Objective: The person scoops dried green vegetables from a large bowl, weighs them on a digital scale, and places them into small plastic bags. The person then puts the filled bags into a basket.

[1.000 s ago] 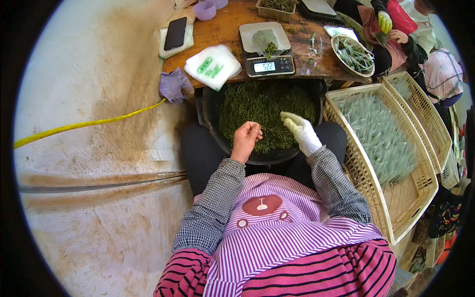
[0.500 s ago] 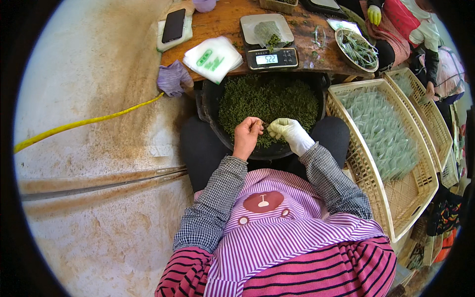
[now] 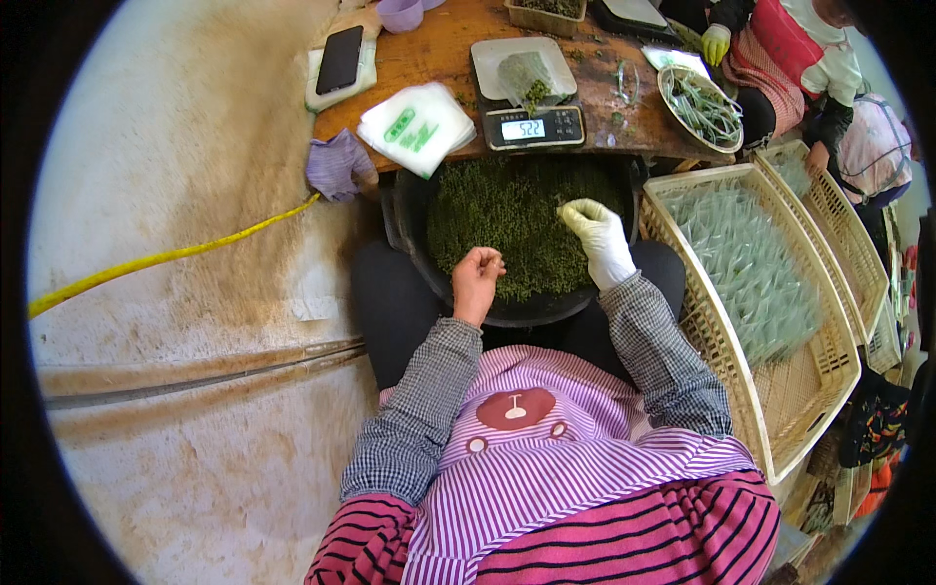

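A black tub (image 3: 394, 219) holding small dark-green sprigs or buds (image 3: 507, 219) sits between my knees. My bare left hand (image 3: 477, 281) hovers over its near left part, fingers curled and thumb pressed in; whatever lies between them is too small to name. Over the right part is my right hand (image 3: 597, 242) in a white glove, its fingertips pinched together on something I cannot make out. Beyond the tub a digital scale (image 3: 526, 97) stands on the wooden table, carrying a clear plastic bag (image 3: 526, 78) partly filled with greens.
Left of the scale are flat plastic bags (image 3: 417, 127), a phone (image 3: 339, 58) and a purple glove (image 3: 338, 164). A yellow hose (image 3: 175, 255) crosses the floor. Rightward stand a bowl of strips (image 3: 700, 105) and a crate (image 3: 756, 419) of filled clear bags. A co-worker's gloved hand (image 3: 716, 44) shows beyond.
My hands have come apart: the right has moved up and right over the tub, the left slightly down and left. The co-worker's hands have shifted too.
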`<state>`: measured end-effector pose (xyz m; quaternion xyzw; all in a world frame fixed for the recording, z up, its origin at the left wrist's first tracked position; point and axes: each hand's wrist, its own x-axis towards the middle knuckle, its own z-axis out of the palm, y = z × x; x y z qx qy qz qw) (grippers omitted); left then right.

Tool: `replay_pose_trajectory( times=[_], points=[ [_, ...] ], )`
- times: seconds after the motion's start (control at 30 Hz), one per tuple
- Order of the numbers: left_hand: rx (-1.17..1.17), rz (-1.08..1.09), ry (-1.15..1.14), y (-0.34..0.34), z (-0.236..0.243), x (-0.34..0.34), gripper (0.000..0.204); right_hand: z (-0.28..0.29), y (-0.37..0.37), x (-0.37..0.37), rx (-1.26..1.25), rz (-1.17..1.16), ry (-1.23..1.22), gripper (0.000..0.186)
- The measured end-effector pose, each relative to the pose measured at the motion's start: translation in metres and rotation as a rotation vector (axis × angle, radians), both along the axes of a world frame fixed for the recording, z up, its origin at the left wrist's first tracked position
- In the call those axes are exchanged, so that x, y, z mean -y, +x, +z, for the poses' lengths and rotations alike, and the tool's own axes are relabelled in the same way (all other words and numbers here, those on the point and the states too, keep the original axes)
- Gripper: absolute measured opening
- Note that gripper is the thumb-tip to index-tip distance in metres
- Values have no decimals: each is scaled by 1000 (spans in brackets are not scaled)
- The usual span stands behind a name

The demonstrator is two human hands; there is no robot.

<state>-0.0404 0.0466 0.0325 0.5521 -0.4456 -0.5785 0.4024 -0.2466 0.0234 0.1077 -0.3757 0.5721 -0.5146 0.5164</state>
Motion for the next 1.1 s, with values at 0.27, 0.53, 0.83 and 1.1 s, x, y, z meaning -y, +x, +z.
replay_pose_trajectory(
  times=[0.27, 0.53, 0.83, 1.1],
  points=[
    [123, -81, -31, 1, -1, -3, 5, 60, 26, 124, -1369, -288, -734, 8],
    [-85, -51, 69, 4, 3, -5, 7, 53, 26, 136, -1332, -208, -630, 36],
    [-122, -13, 188, -2, 9, -6, 13, -7, 36, -6, -952, 31, -570, 35],
    [0, 1, 85, 0, 6, -12, 17, -16, 40, 0, -915, -109, -414, 36]
  ],
)
